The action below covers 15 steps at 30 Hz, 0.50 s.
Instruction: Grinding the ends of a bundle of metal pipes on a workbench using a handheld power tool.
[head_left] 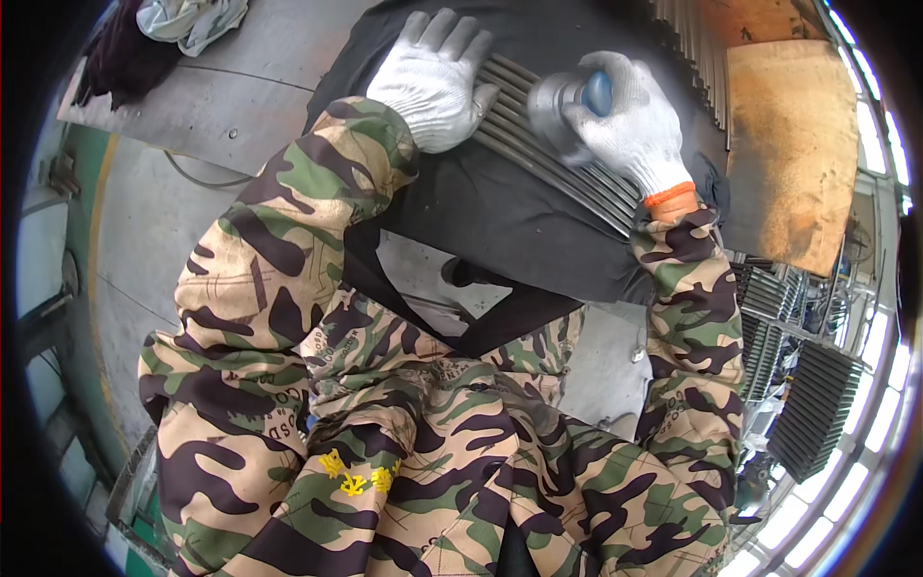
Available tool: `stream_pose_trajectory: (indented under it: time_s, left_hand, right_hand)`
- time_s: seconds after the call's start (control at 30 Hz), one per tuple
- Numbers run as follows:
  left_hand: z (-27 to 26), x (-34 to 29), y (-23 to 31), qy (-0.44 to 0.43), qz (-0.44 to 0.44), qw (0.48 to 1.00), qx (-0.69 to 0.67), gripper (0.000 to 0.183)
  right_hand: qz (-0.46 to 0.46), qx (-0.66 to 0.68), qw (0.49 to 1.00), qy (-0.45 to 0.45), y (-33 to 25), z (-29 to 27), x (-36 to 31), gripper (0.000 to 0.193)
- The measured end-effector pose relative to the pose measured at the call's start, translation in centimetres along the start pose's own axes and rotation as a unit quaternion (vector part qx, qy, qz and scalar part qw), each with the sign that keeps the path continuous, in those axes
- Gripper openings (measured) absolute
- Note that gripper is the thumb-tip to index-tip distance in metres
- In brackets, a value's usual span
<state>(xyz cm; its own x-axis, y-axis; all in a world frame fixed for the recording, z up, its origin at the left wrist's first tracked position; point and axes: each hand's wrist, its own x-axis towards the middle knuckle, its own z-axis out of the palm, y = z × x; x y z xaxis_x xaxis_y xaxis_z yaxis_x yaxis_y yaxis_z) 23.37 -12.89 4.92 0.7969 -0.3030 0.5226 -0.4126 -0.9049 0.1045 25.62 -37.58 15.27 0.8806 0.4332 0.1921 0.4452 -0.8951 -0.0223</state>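
My right hand (635, 130), in a white knit glove with an orange cuff, is closed around the blue knob (597, 93) of a round grey tool. The tool's body (550, 108) is smeared by motion, so its exact kind cannot be made out. It sits over a row of thin grey metal rods (562, 175) lying side by side at a slant on a black cloth (452, 207). At the rods' left end lies my left hand (423, 85), gloved in white. Its fingers are stretched out flat, and the thumb touches the rods.
More metal rods (697, 48) are lined up at the far right, beside a stained wooden board (793, 154). Racks of dark ribbed parts (815, 409) stand low on the right. Crumpled cloth (192, 19) lies on the grey metal table (260, 82) at the far left.
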Motion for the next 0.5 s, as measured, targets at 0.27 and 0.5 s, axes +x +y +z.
stream_pose_trajectory:
  time_s: [0.27,0.5]
  left_hand:
    - [0.7,1.8,-0.3,0.025,0.053,0.998,0.015,0.051]
    - [-0.6,0.6,0.6,-0.036,0.034,0.998,-0.035,0.058]
  right_hand:
    - [0.018,0.005,1.000,-0.010,-0.1,-0.4,0.5,0.046]
    - [-0.005,0.055,0.998,0.023,0.1,-1.3,0.9,0.038]
